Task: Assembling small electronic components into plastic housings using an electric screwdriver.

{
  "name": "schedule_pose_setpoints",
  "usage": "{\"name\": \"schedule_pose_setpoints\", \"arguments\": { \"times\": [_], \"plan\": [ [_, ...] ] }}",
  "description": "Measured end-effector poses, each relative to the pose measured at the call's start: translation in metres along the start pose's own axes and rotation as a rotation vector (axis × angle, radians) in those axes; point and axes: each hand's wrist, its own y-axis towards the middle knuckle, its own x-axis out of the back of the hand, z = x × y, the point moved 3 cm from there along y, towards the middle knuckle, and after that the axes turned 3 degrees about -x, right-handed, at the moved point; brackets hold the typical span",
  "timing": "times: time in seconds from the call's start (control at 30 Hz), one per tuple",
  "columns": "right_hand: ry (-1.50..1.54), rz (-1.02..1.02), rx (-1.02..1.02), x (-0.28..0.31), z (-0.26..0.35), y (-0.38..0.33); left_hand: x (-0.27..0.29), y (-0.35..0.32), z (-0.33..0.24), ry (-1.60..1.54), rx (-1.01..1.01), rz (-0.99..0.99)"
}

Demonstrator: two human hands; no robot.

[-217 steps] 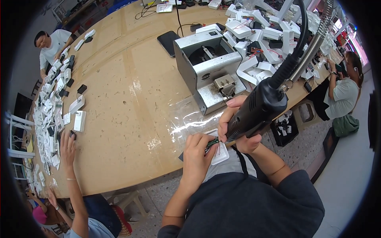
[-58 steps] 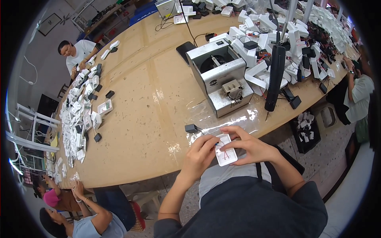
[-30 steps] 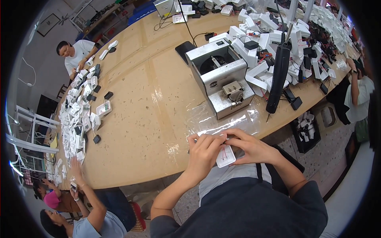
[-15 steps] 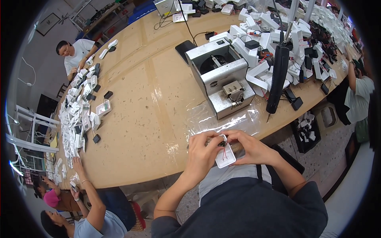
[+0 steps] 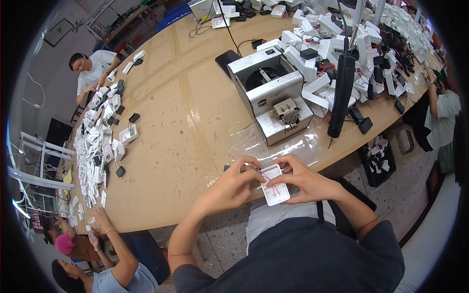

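Observation:
My right hand (image 5: pixel 309 184) grips a shallow white plastic case (image 5: pixel 277 196) by its right side, thumb laid across the inside. Thin red wires (image 5: pixel 276 189) run along the case's inner floor toward its upper left end. There my left hand (image 5: pixel 233 184) has its fingers curled and thumb and fingertips pinched close to the case. A small dark and bluish part shows at those fingertips, mostly hidden, so its kind is unclear. Just left of the left hand's knuckles, a small black piece (image 5: pixel 226 168) peeks out on the table.
Ahead stands a metal machine (image 5: pixel 273 97); a black electric screwdriver (image 5: pixel 342 95) hangs to its right. White cases and black boxes heap at the back right (image 5: pixel 322 39) and left (image 5: pixel 100 141). A bin of white parts (image 5: pixel 377 158) sits below right. Other people work around the table (image 5: pixel 166 161).
My left hand has drawn left and turned, and the dark circuit part it held over the case is now mostly out of sight. More of the case's inside and red wires shows.

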Motion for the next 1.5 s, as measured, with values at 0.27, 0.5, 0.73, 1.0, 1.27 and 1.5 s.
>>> {"name": "schedule_pose_setpoints", "arguments": {
  "times": [0.27, 0.5, 0.73, 1.0, 1.27, 1.5],
  "plan": [
    [-0.068, -0.002, 0.027, 0.001, 0.003, 0.003, -0.024, 0.006, -0.019, -0.248, 0.321, -0.477],
    [-0.145, -0.024, -0.001, 0.004, 0.009, 0.004, -0.037, 0.006, -0.011, 0.146, 0.096, -0.32],
    [-0.196, -0.111, 0.016, -0.006, 0.0, -0.007, -0.047, -0.001, -0.013, 0.338, 0.107, -0.42],
    [-0.639, -1.257, -0.033, 0.073, -0.007, -0.04, -0.051, -0.001, -0.011, 0.347, 0.083, -0.466],
    [0.188, -0.976, -0.375, 0.144, -0.081, -0.009, -0.052, 0.003, -0.009, 0.315, 0.074, -0.399],
    [0.578, -0.995, 0.293, 0.124, -0.034, 0.016, -0.05, 0.004, -0.012, 0.339, 0.07, -0.437]
  ]
}}
